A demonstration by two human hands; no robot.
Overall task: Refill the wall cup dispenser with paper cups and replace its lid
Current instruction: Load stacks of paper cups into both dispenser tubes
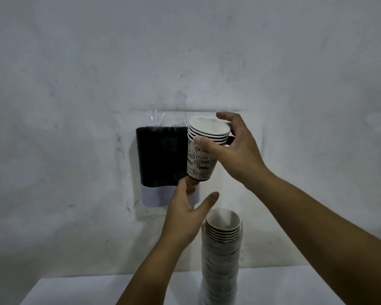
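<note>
Paper cups [204,148], a short nested stack, are held in front of the dark wall dispenser [161,157], gripped by the right hand [235,153]. Left hand [185,214], fingers straight, touches the stack's bottom. A taller stack [220,256] stands on the table [75,291] below.

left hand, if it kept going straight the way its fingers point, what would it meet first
Probably the bottom of the small cup stack that the right hand grips; the left hand already has fingertips about there. Behind it is the wall dispenser; depth is unclear.

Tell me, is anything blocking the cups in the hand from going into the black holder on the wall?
Nothing visible blocks it. The right hand holds the small cup stack beside the dispenser, whose top looks uncovered. The left hand is below.
</note>
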